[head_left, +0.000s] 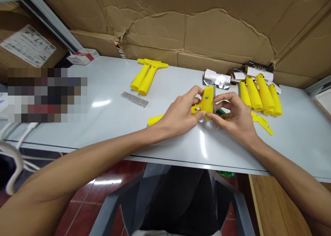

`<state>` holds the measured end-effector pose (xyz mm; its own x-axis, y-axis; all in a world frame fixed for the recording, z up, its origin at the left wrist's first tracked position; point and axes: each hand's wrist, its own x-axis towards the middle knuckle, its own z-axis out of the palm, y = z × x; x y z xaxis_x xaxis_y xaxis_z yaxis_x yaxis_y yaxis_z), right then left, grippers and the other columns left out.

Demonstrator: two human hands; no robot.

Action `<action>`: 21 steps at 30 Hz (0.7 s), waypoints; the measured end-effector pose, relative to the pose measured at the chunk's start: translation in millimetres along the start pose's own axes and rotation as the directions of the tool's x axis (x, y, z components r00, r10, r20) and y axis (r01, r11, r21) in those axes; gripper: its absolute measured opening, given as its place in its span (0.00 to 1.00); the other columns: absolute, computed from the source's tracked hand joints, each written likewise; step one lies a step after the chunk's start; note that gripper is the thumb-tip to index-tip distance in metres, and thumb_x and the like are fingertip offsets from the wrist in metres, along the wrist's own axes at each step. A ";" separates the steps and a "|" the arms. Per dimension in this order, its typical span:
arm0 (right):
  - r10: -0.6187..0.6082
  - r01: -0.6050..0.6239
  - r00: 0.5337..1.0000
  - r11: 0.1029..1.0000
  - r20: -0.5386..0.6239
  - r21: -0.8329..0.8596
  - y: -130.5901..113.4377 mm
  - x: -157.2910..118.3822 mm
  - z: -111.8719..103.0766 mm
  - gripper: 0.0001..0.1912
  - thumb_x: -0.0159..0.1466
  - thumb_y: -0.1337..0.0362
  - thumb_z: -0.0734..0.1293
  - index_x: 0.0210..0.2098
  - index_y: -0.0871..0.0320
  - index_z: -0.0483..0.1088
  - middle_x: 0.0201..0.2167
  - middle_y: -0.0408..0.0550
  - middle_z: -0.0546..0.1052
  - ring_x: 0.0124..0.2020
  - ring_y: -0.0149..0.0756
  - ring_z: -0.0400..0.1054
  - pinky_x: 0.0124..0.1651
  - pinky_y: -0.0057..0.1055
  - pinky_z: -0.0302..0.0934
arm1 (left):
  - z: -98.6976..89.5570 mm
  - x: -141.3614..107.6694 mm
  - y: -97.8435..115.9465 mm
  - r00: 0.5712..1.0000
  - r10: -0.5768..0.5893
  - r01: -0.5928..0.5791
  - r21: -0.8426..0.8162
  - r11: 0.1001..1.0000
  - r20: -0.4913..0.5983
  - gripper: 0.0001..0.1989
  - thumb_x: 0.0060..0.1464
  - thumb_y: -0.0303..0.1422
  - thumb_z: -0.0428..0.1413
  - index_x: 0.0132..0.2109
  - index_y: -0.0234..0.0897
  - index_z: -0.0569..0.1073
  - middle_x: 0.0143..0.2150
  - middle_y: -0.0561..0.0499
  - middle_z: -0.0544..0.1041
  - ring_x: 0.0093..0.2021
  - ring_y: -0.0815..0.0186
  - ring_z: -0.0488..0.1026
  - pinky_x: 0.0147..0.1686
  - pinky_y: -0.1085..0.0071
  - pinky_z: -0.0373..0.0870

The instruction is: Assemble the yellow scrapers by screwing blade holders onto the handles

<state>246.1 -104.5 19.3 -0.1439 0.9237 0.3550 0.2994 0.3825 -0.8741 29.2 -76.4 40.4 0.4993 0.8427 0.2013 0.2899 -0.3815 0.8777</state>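
Observation:
My left hand (pixel 181 111) is closed round a yellow scraper (pixel 208 97), whose handle passes under the palm and comes out to the left. The scraper head carries a small screw, and a thin metal blade (pixel 214 99) runs along its right edge. With thumb and fingertips my right hand (pixel 236 117) pinches that blade edge. Behind the right fingers lies a dark green piece (pixel 221 112), mostly hidden. A flat yellow part (pixel 263 123) rests just right of the right hand. Further left is a silver blade strip (pixel 134 99).
Two yellow scraper handles (pixel 148 79) lie at the back left. Several yellow handles (pixel 261 94) are grouped at the right, beside black-and-white packaging (pixel 216 79). Cardboard (pixel 186 32) stands along the back. A small white-red box (pixel 83 56) and white cables (pixel 24 136) are at the left.

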 end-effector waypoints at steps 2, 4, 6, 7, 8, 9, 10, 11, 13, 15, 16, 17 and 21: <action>0.017 -0.017 1.000 1.000 -0.004 0.024 0.6 -0.2 -0.7 0.28 0.56 0.57 0.85 0.48 0.48 0.68 0.51 0.46 0.72 0.43 0.37 0.73 0.20 0.23 0.73 | 1.4 -1.2 0.7 1.000 0.015 -0.014 0.053 0.998 -0.008 0.16 0.60 0.30 0.58 0.53 0.42 0.66 0.41 0.53 0.84 0.42 0.63 0.81 0.46 0.65 0.75; 0.029 -0.029 1.000 1.000 0.003 0.008 1.3 -0.3 -1.4 0.32 0.56 0.55 0.85 0.51 0.47 0.65 0.48 0.45 0.75 0.43 0.38 0.74 0.21 0.24 0.71 | 3.7 -2.5 1.0 0.999 0.027 -0.024 0.121 0.992 -0.023 0.17 0.60 0.30 0.58 0.54 0.43 0.67 0.45 0.51 0.84 0.43 0.61 0.82 0.47 0.65 0.76; 0.035 -0.033 0.999 0.997 0.019 -0.068 1.7 -0.1 -2.0 0.34 0.58 0.52 0.83 0.54 0.47 0.64 0.41 0.44 0.77 0.41 0.39 0.75 0.24 0.26 0.71 | 6.5 -3.8 0.9 0.999 0.031 -0.023 0.202 0.979 -0.039 0.18 0.60 0.29 0.57 0.56 0.44 0.67 0.47 0.50 0.84 0.45 0.59 0.82 0.48 0.64 0.77; 0.028 -0.025 0.999 0.992 0.023 -0.123 1.7 -0.1 -2.1 0.34 0.59 0.51 0.83 0.56 0.47 0.64 0.39 0.43 0.77 0.40 0.39 0.75 0.26 0.27 0.71 | 7.9 -4.4 0.6 0.999 0.029 -0.018 0.247 0.969 -0.044 0.18 0.60 0.29 0.57 0.57 0.44 0.67 0.48 0.49 0.84 0.46 0.58 0.82 0.48 0.63 0.77; 0.014 -0.010 1.000 0.983 0.023 -0.181 1.4 -0.2 -2.0 0.34 0.59 0.51 0.82 0.57 0.47 0.64 0.37 0.43 0.78 0.39 0.39 0.75 0.27 0.28 0.71 | 9.1 -4.9 0.2 0.999 0.027 -0.012 0.291 0.957 -0.046 0.19 0.61 0.29 0.57 0.57 0.44 0.67 0.47 0.49 0.84 0.46 0.57 0.82 0.48 0.62 0.77; -0.006 0.011 1.000 0.972 0.021 -0.237 1.0 -0.3 -1.9 0.34 0.60 0.51 0.81 0.58 0.48 0.64 0.36 0.43 0.78 0.38 0.39 0.75 0.28 0.30 0.71 | 10.1 -5.3 -0.3 0.999 0.024 -0.009 0.330 0.944 -0.043 0.19 0.61 0.29 0.57 0.58 0.45 0.67 0.47 0.49 0.84 0.46 0.56 0.83 0.48 0.61 0.77; -0.025 0.031 0.999 0.958 0.023 -0.286 0.4 -0.7 -1.8 0.33 0.61 0.52 0.80 0.58 0.48 0.64 0.36 0.43 0.79 0.37 0.39 0.76 0.29 0.31 0.71 | 10.9 -5.6 -1.0 0.999 0.024 -0.010 0.361 0.932 -0.035 0.19 0.61 0.29 0.57 0.58 0.45 0.67 0.47 0.49 0.84 0.45 0.55 0.82 0.47 0.61 0.76; -0.042 0.050 0.999 0.945 0.032 -0.322 -0.3 -1.1 -1.7 0.32 0.61 0.54 0.79 0.59 0.48 0.64 0.36 0.43 0.80 0.36 0.39 0.76 0.30 0.31 0.71 | 11.4 -5.8 -1.9 0.999 0.026 -0.015 0.382 0.924 -0.024 0.19 0.61 0.29 0.57 0.58 0.45 0.68 0.46 0.48 0.84 0.43 0.55 0.82 0.46 0.60 0.76; -0.054 0.070 0.997 0.929 0.055 -0.363 -1.7 -2.2 -2.0 0.30 0.62 0.59 0.78 0.59 0.49 0.64 0.37 0.44 0.81 0.35 0.39 0.76 0.32 0.33 0.72 | 11.6 -5.9 -3.7 0.999 0.042 -0.038 0.388 0.921 -0.003 0.19 0.61 0.29 0.57 0.58 0.45 0.68 0.45 0.48 0.84 0.41 0.55 0.82 0.44 0.61 0.76; -0.058 0.082 0.996 0.923 0.074 -0.376 -2.8 -2.9 -3.2 0.30 0.63 0.61 0.77 0.61 0.49 0.65 0.38 0.44 0.82 0.35 0.38 0.76 0.33 0.33 0.73 | 11.1 -5.7 -5.4 0.997 0.073 -0.069 0.358 0.931 0.004 0.19 0.61 0.28 0.57 0.58 0.45 0.68 0.43 0.49 0.84 0.40 0.57 0.82 0.43 0.63 0.76; -0.063 0.089 0.995 0.921 0.080 -0.380 -3.1 -2.9 -4.2 0.30 0.64 0.61 0.77 0.62 0.49 0.65 0.39 0.45 0.82 0.35 0.38 0.76 0.34 0.33 0.73 | 10.6 -5.5 -6.0 0.996 0.090 -0.085 0.338 0.937 0.003 0.19 0.61 0.28 0.57 0.58 0.45 0.69 0.42 0.49 0.84 0.40 0.57 0.82 0.43 0.63 0.76; -0.071 0.099 0.994 0.919 0.086 -0.383 -3.3 -2.7 -5.3 0.31 0.64 0.61 0.76 0.64 0.49 0.65 0.39 0.45 0.82 0.34 0.37 0.76 0.35 0.34 0.74 | 10.0 -5.3 -6.4 0.995 0.104 -0.099 0.316 0.944 0.002 0.19 0.60 0.28 0.57 0.57 0.45 0.69 0.42 0.50 0.84 0.41 0.57 0.82 0.43 0.64 0.76; -0.092 0.132 0.988 0.924 0.125 -0.359 -4.6 0.2 -10.4 0.35 0.67 0.61 0.75 0.71 0.49 0.64 0.36 0.43 0.80 0.34 0.36 0.75 0.39 0.35 0.76 | 7.2 -3.9 -5.3 0.994 0.108 -0.105 0.240 0.965 0.000 0.17 0.60 0.29 0.58 0.55 0.45 0.70 0.42 0.51 0.84 0.41 0.58 0.82 0.44 0.64 0.77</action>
<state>254.4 -105.8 26.9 -0.2876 0.8748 0.3900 0.5960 0.4822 -0.6421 31.5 -80.4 31.8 0.5278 0.7965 0.2949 0.4236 -0.5478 0.7214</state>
